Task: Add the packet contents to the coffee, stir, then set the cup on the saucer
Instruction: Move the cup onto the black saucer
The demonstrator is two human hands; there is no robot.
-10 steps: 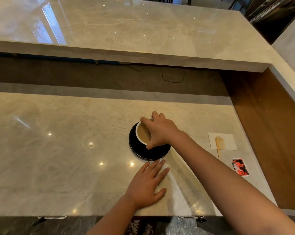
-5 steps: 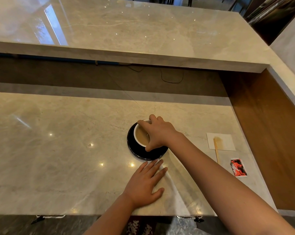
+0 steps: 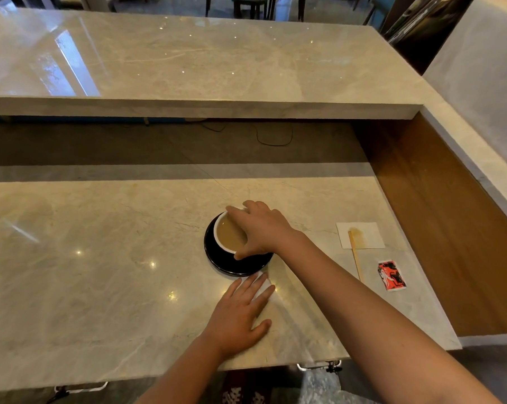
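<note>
My right hand (image 3: 261, 231) clamps the rim of the round white-lined cup (image 3: 227, 236) of milky coffee, sitting upright on the glossy black saucer (image 3: 217, 258); my left hand (image 3: 240, 313) lies flat, fingers spread, on the polished marble counter (image 3: 86, 272); thin wooden stirrer (image 3: 354, 255) points away from me across a paper napkin (image 3: 366, 231); red packet (image 3: 391, 274) just beside; raised marble ledge (image 3: 188, 62) behind.
</note>
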